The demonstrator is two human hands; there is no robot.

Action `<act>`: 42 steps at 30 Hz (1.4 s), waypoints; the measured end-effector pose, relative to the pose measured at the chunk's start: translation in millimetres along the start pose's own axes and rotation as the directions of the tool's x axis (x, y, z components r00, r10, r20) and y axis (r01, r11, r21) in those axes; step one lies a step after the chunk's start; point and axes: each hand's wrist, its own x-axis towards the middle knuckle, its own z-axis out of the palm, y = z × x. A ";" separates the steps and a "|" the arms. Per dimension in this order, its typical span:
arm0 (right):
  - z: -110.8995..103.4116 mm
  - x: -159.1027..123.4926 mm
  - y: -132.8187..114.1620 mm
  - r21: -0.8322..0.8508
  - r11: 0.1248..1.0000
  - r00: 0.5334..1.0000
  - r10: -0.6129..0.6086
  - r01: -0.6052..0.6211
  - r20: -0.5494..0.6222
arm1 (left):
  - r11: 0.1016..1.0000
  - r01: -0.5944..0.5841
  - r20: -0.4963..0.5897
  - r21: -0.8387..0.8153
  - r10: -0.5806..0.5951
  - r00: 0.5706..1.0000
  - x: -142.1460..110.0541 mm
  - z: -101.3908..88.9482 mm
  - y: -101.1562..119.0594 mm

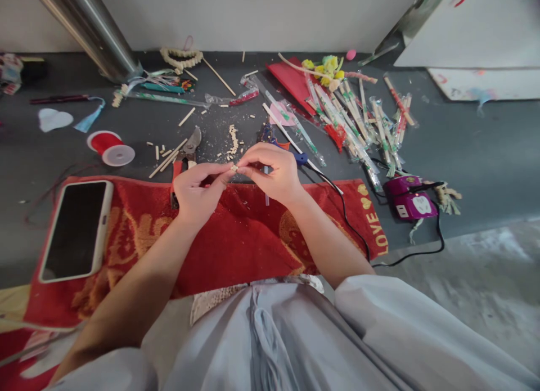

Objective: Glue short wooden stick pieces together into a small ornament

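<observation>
My left hand [197, 189] and my right hand [272, 170] meet over the far edge of a red towel [236, 239]. Between their fingertips is a tiny cluster of pale wooden pieces [234, 168], pinched from both sides. How the pieces are joined is too small to tell. Beside my left hand lie pruning shears [192, 143] with red handles, partly hidden by that hand. Just beyond the fingers, a short row of cut wooden pieces [233, 139] rests on the grey table. A blue-handled glue gun [270, 135] sits behind my right hand, partly covered.
Wrapped chopsticks [346, 118] are heaped at the right, near a purple power socket [408, 198] with a black cable [348, 211]. A phone [76, 230] lies on the towel's left side. Spools of red and white thread [110, 147] stand behind it. A metal post [90, 31] rises at back left.
</observation>
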 end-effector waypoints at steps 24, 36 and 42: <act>7.6 0.1 -2.6 0.097 0.961 0.966 0.258 -0.259 0.020 | 0.984 0.140 -0.033 -0.113 -0.144 0.989 1.2 3.6 1.9; 4.6 -1.1 2.4 0.033 0.980 0.980 0.197 -0.198 0.040 | 0.991 0.133 0.032 -0.020 -0.132 0.991 0.2 1.4 0.5; 2.2 -1.2 2.0 -0.014 0.991 0.991 0.131 -0.130 0.035 | 0.997 0.073 0.043 -0.016 -0.072 0.996 -1.2 1.6 -3.9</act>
